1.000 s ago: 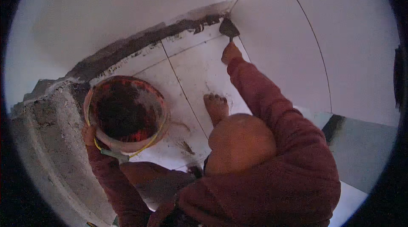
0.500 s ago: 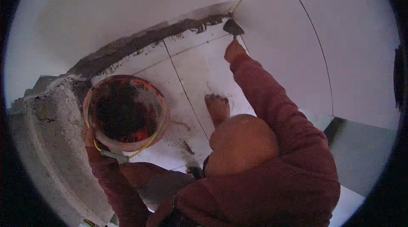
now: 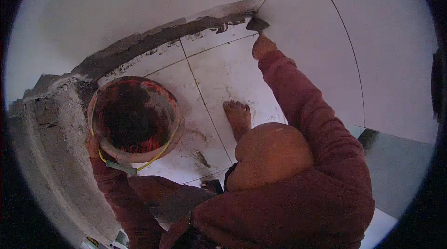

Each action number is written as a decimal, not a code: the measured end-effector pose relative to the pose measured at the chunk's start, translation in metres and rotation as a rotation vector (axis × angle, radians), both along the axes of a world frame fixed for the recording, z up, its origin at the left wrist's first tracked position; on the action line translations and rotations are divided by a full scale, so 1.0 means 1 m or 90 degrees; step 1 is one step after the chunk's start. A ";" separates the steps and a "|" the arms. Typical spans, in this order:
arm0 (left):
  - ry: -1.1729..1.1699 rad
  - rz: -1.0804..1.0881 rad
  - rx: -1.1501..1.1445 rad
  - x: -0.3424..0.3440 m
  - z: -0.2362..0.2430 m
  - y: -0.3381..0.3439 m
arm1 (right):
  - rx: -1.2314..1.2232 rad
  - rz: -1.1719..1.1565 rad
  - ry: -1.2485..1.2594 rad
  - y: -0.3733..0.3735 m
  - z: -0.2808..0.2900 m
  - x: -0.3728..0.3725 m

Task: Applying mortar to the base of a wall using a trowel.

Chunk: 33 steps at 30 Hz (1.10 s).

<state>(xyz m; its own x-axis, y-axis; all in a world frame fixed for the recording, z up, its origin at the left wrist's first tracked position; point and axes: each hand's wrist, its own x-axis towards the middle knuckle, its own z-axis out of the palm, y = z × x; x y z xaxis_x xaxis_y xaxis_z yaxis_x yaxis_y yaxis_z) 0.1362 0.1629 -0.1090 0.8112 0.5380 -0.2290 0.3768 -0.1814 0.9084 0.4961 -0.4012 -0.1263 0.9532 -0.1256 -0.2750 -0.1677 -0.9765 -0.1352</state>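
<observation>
My right hand (image 3: 263,46) is closed round the handle of a dark trowel (image 3: 257,24), whose blade lies at the far corner where the white tiled floor (image 3: 205,72) meets the walls. My left hand (image 3: 93,144) grips the left side of a round orange bucket (image 3: 135,115), stained with dark material inside and fitted with a yellow wire handle with a grey-green grip (image 3: 122,167). The bucket stands left of my bare foot (image 3: 237,118) and bent knee.
A white back wall (image 3: 139,2) has a rough dark mortar band (image 3: 125,48) along its foot. A smooth white tiled wall (image 3: 316,53) rises at the right. A rough concrete ledge (image 3: 56,142) runs along the left, and a greyish surface (image 3: 396,170) shows at lower right.
My right hand and the trowel have moved a little up and to the right, closer into the corner. My left hand stays on the bucket, which sits slightly higher and further left in the picture.
</observation>
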 end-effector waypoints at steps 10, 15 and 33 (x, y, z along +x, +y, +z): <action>0.034 -0.012 0.003 0.012 0.003 0.031 | 0.017 0.005 0.020 0.013 0.024 0.000; 0.046 -0.018 0.015 0.015 0.012 0.021 | 0.056 -0.075 -0.004 0.012 -0.006 0.003; 0.024 0.005 0.081 0.022 0.040 -0.032 | -0.129 0.481 0.231 -0.017 0.061 -0.007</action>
